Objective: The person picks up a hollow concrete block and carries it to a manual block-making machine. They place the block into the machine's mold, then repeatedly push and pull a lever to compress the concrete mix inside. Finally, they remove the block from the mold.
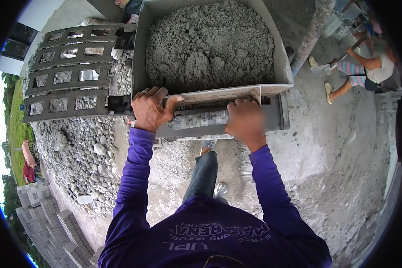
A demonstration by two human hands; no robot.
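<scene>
Ahead of me stands a grey metal box [286,67] holding damp, crumbly concrete mix [210,47]. Along its near side runs a thick bar wrapped in ragged pale strips [198,119]. My left hand [151,109] is closed over the box's near left corner, its thumb lying along the near edge beside the bar's left end. The bar's right end disappears under my right hand [246,121], which is closed over it with knuckles up against the box's near wall. That hand is blurred, and the undersides of both grips are hidden.
Left of the box lies a grey slotted metal frame [71,76] above a gravel heap [85,156]. Concrete blocks [44,214] are stacked at lower left. A slanting metal pole [312,35] rises at right, and beyond it a person [366,67] holds a shovel [326,68].
</scene>
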